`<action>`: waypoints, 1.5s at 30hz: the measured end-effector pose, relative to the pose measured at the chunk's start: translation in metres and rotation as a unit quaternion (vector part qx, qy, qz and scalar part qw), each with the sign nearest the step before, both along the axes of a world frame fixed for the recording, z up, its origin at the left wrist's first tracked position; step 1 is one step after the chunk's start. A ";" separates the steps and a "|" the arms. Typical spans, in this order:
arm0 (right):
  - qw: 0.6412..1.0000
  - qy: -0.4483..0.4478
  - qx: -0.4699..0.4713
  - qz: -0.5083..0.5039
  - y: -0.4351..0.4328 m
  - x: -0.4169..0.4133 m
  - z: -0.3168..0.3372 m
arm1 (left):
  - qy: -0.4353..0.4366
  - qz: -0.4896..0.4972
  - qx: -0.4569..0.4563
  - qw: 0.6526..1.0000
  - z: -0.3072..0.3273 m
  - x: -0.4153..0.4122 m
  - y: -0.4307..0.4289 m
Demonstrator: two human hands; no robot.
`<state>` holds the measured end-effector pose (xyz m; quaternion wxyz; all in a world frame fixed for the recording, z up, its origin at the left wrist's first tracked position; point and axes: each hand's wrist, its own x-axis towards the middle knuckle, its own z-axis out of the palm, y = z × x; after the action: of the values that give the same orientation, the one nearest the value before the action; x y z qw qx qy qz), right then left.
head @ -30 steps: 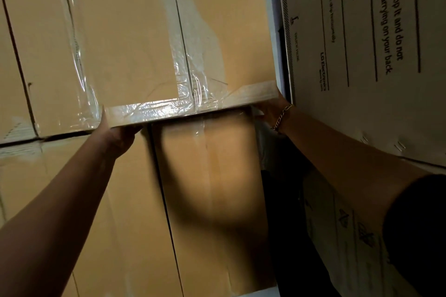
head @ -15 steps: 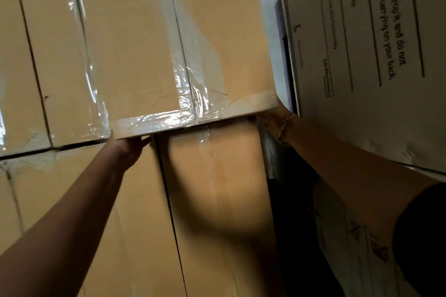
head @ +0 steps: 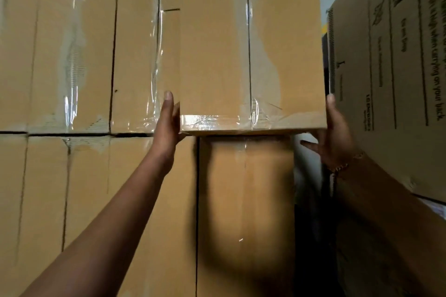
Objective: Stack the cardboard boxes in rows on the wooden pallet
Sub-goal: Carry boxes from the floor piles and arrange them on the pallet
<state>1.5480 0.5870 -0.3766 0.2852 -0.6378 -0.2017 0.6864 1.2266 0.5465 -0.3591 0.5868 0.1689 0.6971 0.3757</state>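
A plain taped cardboard box (head: 217,55) sits high at the right end of the top row, held between both my hands. My left hand (head: 169,120) presses flat against its lower left side. My right hand (head: 334,132) cups its lower right corner, a gold bracelet on the wrist. Its bottom edge lies just above the brown box (head: 246,200) beneath it. The stacked boxes (head: 72,55) of the top row fill the left. The wooden pallet is out of view.
A big printed carton (head: 398,67) stands close on the right, leaving a narrow dark gap (head: 311,224) beside the stack. More boxes (head: 84,200) form the lower row on the left. A pale wall shows above.
The held box has risen and turned squarer to the stack, level with the top row. My hands shifted from under its bottom edge to its lower sides. My view tilted upward.
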 end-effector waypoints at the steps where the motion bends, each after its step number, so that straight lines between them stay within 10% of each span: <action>1: 1.000 -0.012 0.017 0.009 -0.005 -0.001 0.007 | 0.025 -0.003 0.019 0.999 0.008 0.004 -0.005; 14: 0.946 -0.277 0.101 0.138 -0.027 -0.014 0.029 | 0.146 -0.136 0.021 0.980 0.036 0.019 -0.022; 45: 0.942 -0.242 0.065 0.223 -0.020 -0.007 0.038 | 0.136 -0.114 -0.034 0.984 0.046 0.027 -0.016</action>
<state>1.5412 0.5666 -0.3384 0.1079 -0.7036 -0.4457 0.5427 1.2539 0.5303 -0.3130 0.5312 0.2766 0.7586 0.2565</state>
